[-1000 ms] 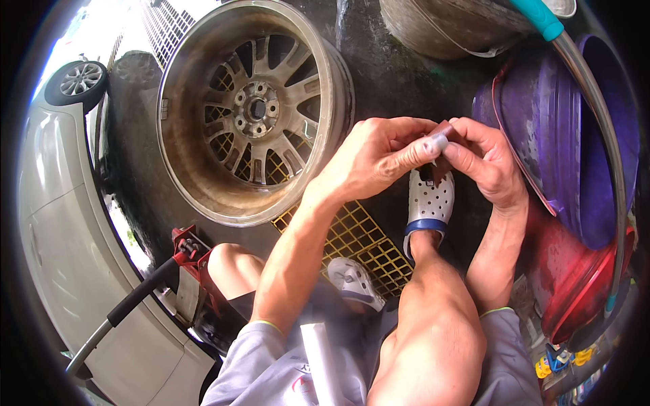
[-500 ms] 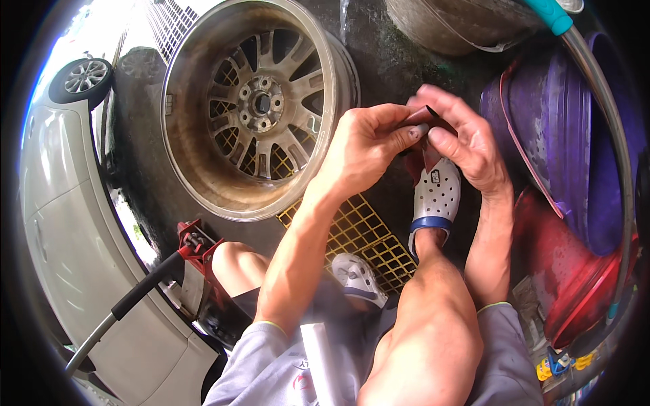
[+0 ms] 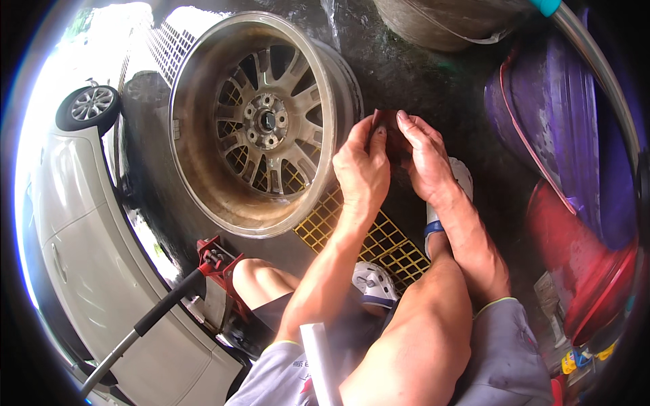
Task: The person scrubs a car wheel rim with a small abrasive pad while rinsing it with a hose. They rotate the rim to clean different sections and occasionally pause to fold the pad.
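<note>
A piece of dark maroon sandpaper [image 3: 388, 118], bent over on itself, is held up between my two hands. My left hand [image 3: 362, 166] pinches its left side between thumb and fingers. The fingers of my right hand [image 3: 428, 155] close around the right side, partly hiding the sheet. Just left of my hands stands a bare alloy wheel [image 3: 193, 152], its brownish inner barrel and spokes facing up toward me. Its outer edge comes close to my left hand.
Yellow grating [image 3: 386, 237] lies under the wheel and my clogs. A red jack [image 3: 218, 257] with a long handle stands at left, beside a pale car [image 3: 101, 223]. Purple [image 3: 569, 135] and red [image 3: 575, 257] tubs are at right; a large drab tub [image 3: 440, 27] is beyond.
Both hands have shifted with the sandpaper toward the wheel, and the view has tilted slightly. My right fingers, spread before, now close around the sheet.
</note>
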{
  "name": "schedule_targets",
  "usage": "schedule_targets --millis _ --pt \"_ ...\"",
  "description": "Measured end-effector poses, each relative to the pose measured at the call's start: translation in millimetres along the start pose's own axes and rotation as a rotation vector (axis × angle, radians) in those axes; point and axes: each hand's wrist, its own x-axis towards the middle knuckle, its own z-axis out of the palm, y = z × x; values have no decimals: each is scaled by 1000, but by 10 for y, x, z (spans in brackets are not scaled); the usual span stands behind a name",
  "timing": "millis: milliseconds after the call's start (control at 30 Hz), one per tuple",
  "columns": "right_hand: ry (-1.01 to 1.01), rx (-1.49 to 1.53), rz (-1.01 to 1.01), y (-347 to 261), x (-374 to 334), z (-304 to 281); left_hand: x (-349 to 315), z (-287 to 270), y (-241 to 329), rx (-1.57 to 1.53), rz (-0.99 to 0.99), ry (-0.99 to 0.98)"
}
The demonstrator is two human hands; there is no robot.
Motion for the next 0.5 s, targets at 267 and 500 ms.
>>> schedule_targets --millis 267,500 --pt "40 -418 -145 186 490 53 -110 -247 -57 480 329 -40" --pt "251 -1187 -414 352 1432 264 -86 -1008 -182 541 630 208"
